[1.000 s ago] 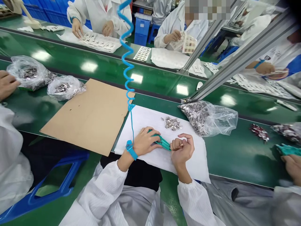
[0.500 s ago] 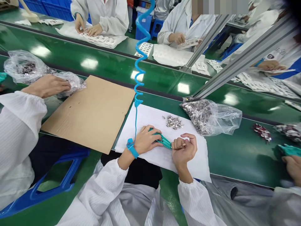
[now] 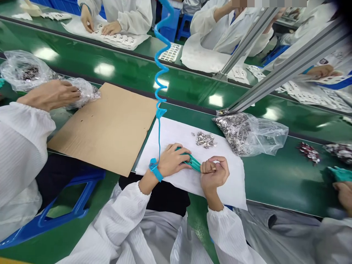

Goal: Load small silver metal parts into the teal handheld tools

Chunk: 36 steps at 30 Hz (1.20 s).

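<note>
My left hand [image 3: 172,161] is closed around a teal green strip [image 3: 194,164] and rests on a white sheet of paper [image 3: 231,187]. A blue wrist strap [image 3: 154,169] with a coiled blue cord [image 3: 160,69] is on that wrist. My right hand [image 3: 215,172] is curled in a fist at the strip's other end, pinching something too small to name. A small heap of shiny metal parts [image 3: 205,139] lies on the paper just beyond both hands.
A clear bag of metal parts [image 3: 251,134] lies right of the paper, a brown cardboard sheet [image 3: 107,126] left of it. A neighbour's hand [image 3: 51,94] reaches into bags [image 3: 23,69] at far left. Another person's hand [image 3: 343,192] sits at far right. Workers across the green belt [image 3: 123,71] handle white sheets. An aluminium rail [image 3: 286,66] slants overhead.
The neighbour's hand on the left reached out to the small bag of parts. My own hands stayed almost still on the teal strip, while the view tipped slightly.
</note>
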Motion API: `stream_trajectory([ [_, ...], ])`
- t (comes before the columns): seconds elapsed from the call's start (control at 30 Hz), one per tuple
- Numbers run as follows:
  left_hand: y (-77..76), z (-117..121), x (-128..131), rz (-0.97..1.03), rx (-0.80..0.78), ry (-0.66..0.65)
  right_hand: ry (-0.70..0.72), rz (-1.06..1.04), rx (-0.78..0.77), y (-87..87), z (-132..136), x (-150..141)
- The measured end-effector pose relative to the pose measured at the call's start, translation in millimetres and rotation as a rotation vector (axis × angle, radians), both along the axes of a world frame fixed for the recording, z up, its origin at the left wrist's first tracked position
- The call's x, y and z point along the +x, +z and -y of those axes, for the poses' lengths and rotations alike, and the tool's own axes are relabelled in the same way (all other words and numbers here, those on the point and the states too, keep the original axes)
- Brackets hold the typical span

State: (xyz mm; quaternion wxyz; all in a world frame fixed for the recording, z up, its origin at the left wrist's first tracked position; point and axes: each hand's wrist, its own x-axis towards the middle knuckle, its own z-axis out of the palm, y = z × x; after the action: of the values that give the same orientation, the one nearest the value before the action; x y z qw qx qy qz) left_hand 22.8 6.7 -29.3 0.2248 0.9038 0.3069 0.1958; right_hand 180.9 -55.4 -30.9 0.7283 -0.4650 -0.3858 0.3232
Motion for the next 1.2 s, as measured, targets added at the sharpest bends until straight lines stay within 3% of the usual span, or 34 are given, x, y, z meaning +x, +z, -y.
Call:
stream_trajectory([
  [0.13,1.5,0,-1,0.009,-0.003,-0.004,0.054,0.142,-0.049,-14.9,5,-2],
  [0.23,1.6,1,-1,0.039,-0.016,0.015,0.070,0.230,-0.068,-12.0,6,-4],
  [0.37,-1.5,4,-2,0.140,0.022,0.100,0.081,0.405,-0.121,19.7,8,5],
  [0.47,-3.3,9,-3,0.289,0.120,0.201,0.118,0.831,-0.352,50.4,14,22],
  [0.53,-2.5,12,-3,0.395,0.223,0.246,0.225,1.065,-0.479,65.7,16,33],
  [0.6,0.5,14,-3,0.483,0.344,0.246,0.393,1.129,-0.539,75.0,18,42],
  [0.7,7.9,14,-4,0.617,0.490,0.228,0.614,1.080,-0.593,81.2,19,47],
  [0.83,16.5,13,-4,0.745,0.582,0.269,0.785,0.942,-0.679,85.5,20,45],
  [1.0,16.9,13,-4,0.797,0.628,0.262,0.829,0.792,-0.716,84.2,19,48],
  [1.2,10.7,14,-5,0.962,0.516,0.340,0.835,0.556,-0.783,63.2,24,62],
])
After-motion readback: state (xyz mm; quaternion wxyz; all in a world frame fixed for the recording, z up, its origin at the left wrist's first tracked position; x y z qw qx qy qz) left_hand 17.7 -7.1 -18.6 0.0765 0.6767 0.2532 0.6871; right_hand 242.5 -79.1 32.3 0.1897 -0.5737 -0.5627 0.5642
